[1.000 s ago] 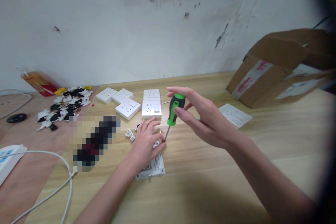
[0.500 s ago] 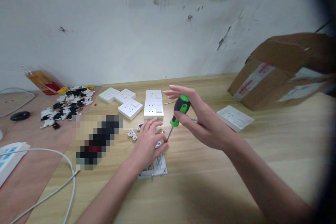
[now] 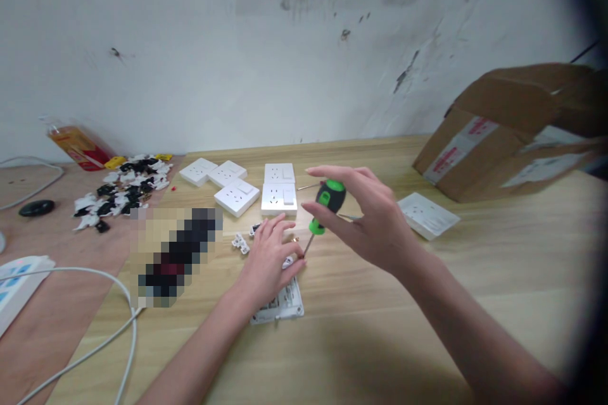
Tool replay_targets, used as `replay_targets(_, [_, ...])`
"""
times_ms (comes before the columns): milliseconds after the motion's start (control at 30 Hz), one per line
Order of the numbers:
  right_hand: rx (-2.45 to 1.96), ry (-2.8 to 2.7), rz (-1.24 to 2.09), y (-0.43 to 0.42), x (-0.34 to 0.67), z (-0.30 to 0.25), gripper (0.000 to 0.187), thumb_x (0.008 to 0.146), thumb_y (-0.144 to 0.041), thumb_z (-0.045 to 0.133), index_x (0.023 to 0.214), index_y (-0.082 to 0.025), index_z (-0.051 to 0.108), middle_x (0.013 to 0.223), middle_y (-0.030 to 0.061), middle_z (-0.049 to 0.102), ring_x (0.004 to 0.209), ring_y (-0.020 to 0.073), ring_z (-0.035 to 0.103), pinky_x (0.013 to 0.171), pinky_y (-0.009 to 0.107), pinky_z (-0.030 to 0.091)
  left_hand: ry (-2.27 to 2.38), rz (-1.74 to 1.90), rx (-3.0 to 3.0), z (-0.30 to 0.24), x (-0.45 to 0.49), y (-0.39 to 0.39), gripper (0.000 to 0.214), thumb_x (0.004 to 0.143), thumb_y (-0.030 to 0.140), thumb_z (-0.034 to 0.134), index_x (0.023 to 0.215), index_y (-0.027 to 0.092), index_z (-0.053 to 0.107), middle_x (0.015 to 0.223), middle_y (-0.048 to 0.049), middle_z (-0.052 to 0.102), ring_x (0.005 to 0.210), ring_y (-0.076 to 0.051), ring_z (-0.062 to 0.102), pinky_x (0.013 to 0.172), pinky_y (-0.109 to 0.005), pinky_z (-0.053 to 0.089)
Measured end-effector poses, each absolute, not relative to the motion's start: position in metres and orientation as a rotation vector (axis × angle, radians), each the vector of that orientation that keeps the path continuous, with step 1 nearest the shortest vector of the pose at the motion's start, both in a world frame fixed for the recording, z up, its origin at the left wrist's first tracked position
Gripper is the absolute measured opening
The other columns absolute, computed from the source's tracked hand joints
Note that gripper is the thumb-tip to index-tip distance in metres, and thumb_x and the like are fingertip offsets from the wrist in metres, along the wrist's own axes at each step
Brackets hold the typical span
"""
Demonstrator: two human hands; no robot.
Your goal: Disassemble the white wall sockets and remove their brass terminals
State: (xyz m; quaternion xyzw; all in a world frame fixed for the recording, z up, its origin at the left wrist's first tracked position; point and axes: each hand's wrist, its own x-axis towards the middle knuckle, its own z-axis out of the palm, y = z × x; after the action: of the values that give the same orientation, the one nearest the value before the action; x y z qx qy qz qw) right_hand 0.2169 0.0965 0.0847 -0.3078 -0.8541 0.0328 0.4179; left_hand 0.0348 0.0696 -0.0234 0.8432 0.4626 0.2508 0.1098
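My right hand (image 3: 365, 218) pinches a screwdriver (image 3: 329, 201) with a green and black handle by its fingertips. The thin shaft slants down to a tip at the wall socket (image 3: 285, 302), which lies face down on the wooden table (image 3: 380, 323). My left hand (image 3: 268, 259) rests over that socket with curled fingers, hiding much of its back. A small white terminal piece (image 3: 240, 243) lies just left of my fingers. Several white socket panels (image 3: 278, 198) sit just beyond my hands.
A brown cardboard box (image 3: 484, 139) stands at the right, and a white sheet (image 3: 427, 215) lies before it. A pile of black and white parts (image 3: 121, 193) lies left. A pixelated object (image 3: 175, 256), a white cable (image 3: 85, 272) and a power strip (image 3: 19, 285) lie nearby.
My right hand has dropped slightly and rolled the screwdriver handle between its fingers, with the tip staying at the socket. My left hand has hardly moved.
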Motion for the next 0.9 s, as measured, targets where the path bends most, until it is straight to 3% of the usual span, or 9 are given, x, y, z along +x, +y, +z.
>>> replay_targets(67, [-0.815,-2.076,-0.128,0.098,0.216,0.083,0.024,0.085,-0.032,0.064,0.104,-0.019,0.058,0.080,0.0018,0.068,0.073,0.0170,0.063,0.078,0.034,0.043,1.356,0.738,2.478,-0.023,0.035,0.069,0.008,0.085,0.029,0.065,0.081,0.023,0.068,0.130,-0.0071,0.052,0.136,-0.031,0.032,0.110,-0.057,0.027])
replay_targets(133, [-0.859,-2.083,-0.211,0.098,0.216,0.085,0.017,0.088,-0.033,0.060,0.097,-0.019,0.058,0.076,0.0020,0.067,0.070,0.0183,0.062,0.077,0.036,0.042,1.359,0.732,2.472,-0.022,0.035,0.069,0.009,0.086,0.029,0.064,0.081,0.023,0.068,0.130,-0.0068,0.052,0.136,-0.030,0.031,0.110,-0.057,0.027])
replay_targets(233, [-0.874,-2.228,0.014,0.094,0.219,0.092,0.022,0.094,-0.025,0.043,0.112,-0.020,0.054,0.094,0.0063,0.067,0.085,0.0203,0.062,0.078,0.036,0.044,1.363,0.724,2.463,-0.021,0.035,0.069,0.009,0.086,0.029,0.064,0.081,0.023,0.068,0.130,-0.0067,0.052,0.136,-0.030,0.031,0.111,-0.056,0.027])
replay_targets(333, [-0.821,-2.263,0.217,0.094,0.220,0.097,0.028,0.094,-0.022,0.045,0.122,-0.019,0.050,0.103,0.0070,0.067,0.089,0.0179,0.063,0.078,0.032,0.046,1.356,0.730,2.459,-0.022,0.035,0.069,0.009,0.086,0.029,0.064,0.081,0.022,0.068,0.130,-0.0070,0.052,0.136,-0.030,0.031,0.111,-0.056,0.027])
replay_targets(567, [-0.763,-2.146,-0.312,0.102,0.217,0.087,0.022,0.085,-0.034,0.065,0.100,-0.019,0.058,0.080,0.0033,0.072,0.070,0.0179,0.066,0.071,0.032,0.043,1.346,0.723,2.441,-0.020,0.035,0.069,0.006,0.084,0.027,0.065,0.083,0.024,0.070,0.132,-0.0054,0.052,0.136,-0.030,0.032,0.109,-0.054,0.030])
replay_targets(900, [-0.786,-2.149,-0.280,0.101,0.220,0.089,0.021,0.086,-0.033,0.065,0.101,-0.020,0.058,0.076,0.0016,0.071,0.067,0.0176,0.065,0.072,0.033,0.044,1.352,0.683,2.411,-0.018,0.031,0.071,0.008,0.080,0.023,0.067,0.084,0.028,0.072,0.135,-0.0026,0.052,0.137,-0.030,0.031,0.110,-0.057,0.026])
